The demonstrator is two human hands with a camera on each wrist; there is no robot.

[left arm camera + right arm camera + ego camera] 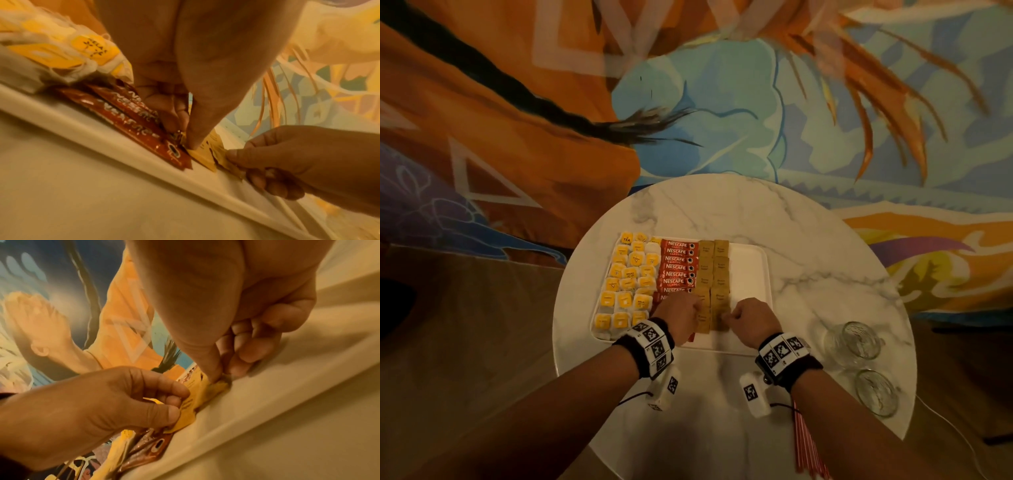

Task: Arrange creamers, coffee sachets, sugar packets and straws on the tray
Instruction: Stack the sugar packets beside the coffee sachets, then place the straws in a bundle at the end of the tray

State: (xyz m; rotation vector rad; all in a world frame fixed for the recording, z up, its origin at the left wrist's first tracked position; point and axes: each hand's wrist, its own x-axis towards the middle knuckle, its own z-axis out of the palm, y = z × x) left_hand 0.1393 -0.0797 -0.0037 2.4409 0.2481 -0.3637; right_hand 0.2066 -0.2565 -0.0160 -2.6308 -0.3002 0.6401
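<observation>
A white tray (pixel 751 274) on a round marble table (pixel 722 209) holds yellow-labelled white packets (pixel 626 281) at its left. Beside them lie a column of red Nescafe sachets (pixel 676 267) and two columns of brown sugar packets (pixel 714 270). My left hand (pixel 688 313) and right hand (pixel 739 317) meet at the near end of the sugar columns. In the left wrist view my left thumb (pixel 193 139) presses a sugar packet (pixel 203 155), and my right hand (pixel 287 162) pinches the neighbouring one. In the right wrist view my left hand (pixel 123 402) pinches its packet (pixel 190 404) with curled fingers. Red-and-white straws (pixel 806 445) lie under my right forearm.
Two empty glass jars (pixel 858 339) (pixel 876 394) stand at the table's right side. The tray's right part is bare white. A colourful mural covers the wall behind the table. The table's near edge lies under my forearms.
</observation>
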